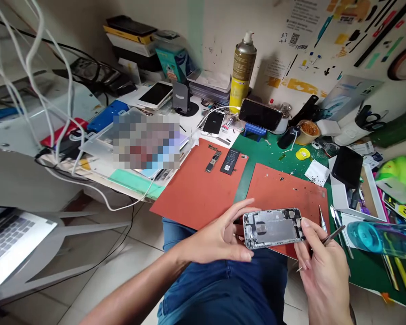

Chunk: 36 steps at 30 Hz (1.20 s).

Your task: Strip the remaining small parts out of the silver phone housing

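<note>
An opened phone housing (272, 228), grey metal inside, is held above my lap at the desk's front edge. My left hand (219, 239) grips its left end, thumb underneath and fingers curled over the top. My right hand (321, 266) touches the housing's right end with the thumb and is closed round thin metal tweezers (331, 235) that stick out to the right. On the left red mat (189, 194) lie a black battery (230, 161) and a narrow logic board (213, 161).
A second red mat (284, 189) lies on the green cutting mat (274, 153). A spray can (242, 70), a propped phone (260, 114), a tape roll (309, 131) and a white tray (338, 196) stand behind. A teal bottle (382, 239) lies right. A laptop (10, 239) sits low left.
</note>
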Motion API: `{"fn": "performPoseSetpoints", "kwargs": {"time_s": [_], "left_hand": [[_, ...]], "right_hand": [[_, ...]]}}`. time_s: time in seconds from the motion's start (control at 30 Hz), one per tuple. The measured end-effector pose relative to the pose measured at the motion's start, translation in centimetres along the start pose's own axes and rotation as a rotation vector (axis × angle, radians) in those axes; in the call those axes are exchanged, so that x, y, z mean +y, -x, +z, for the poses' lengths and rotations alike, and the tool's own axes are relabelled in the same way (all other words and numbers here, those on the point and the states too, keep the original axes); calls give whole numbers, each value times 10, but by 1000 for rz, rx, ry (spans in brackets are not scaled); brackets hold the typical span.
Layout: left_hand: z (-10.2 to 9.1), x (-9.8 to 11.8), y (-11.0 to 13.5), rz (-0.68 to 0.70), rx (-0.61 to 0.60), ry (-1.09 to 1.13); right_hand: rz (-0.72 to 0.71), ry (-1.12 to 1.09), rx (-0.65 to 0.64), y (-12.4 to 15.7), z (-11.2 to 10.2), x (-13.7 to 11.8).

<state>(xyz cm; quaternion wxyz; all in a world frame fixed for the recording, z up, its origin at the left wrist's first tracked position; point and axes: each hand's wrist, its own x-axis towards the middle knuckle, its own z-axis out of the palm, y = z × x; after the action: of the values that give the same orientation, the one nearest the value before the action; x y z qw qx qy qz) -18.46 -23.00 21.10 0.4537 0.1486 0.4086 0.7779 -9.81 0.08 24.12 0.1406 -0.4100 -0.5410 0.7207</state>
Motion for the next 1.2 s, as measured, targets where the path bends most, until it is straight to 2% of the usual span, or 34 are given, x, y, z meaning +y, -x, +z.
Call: {"fn": "performPoseSetpoints", "kwargs": {"time_s": [0.1, 0.3, 0.4, 0.5, 0.57, 0.6, 0.7, 0.77, 0.9, 1.03, 1.2], "left_hand": [[3, -11, 0, 34, 8, -7], [11, -15, -11, 284, 87, 0], [12, -12, -15, 374, 128, -7], [15, -7, -23, 447, 280, 126], [16, -2, -27, 380, 368, 278], [16, 0, -29, 310, 370, 348], [12, 5, -27, 107, 227, 465], [9, 6, -23, 26, 131, 498], [2, 3, -17, -72, 63, 502], [-2, -2, -17, -102, 44, 493], [-3, -3, -18, -103, 24, 486]], "right_hand": [[-18, -37, 69, 3, 7, 4], [41, -87, 46, 19, 15, 16], [131, -56, -73, 29, 9, 24], [251, 1, -248, 33, -5, 27], [246, -1, -316, 29, -18, 23], [205, -10, -340, 24, -25, 18], [-6, -24, -345, 10, -39, 1], [-90, -45, -314, 5, -39, -9], [-160, -109, -314, 12, -14, -19], [-237, -96, -390, 19, 13, -14], [-190, -99, -428, 14, 22, 0]]}}
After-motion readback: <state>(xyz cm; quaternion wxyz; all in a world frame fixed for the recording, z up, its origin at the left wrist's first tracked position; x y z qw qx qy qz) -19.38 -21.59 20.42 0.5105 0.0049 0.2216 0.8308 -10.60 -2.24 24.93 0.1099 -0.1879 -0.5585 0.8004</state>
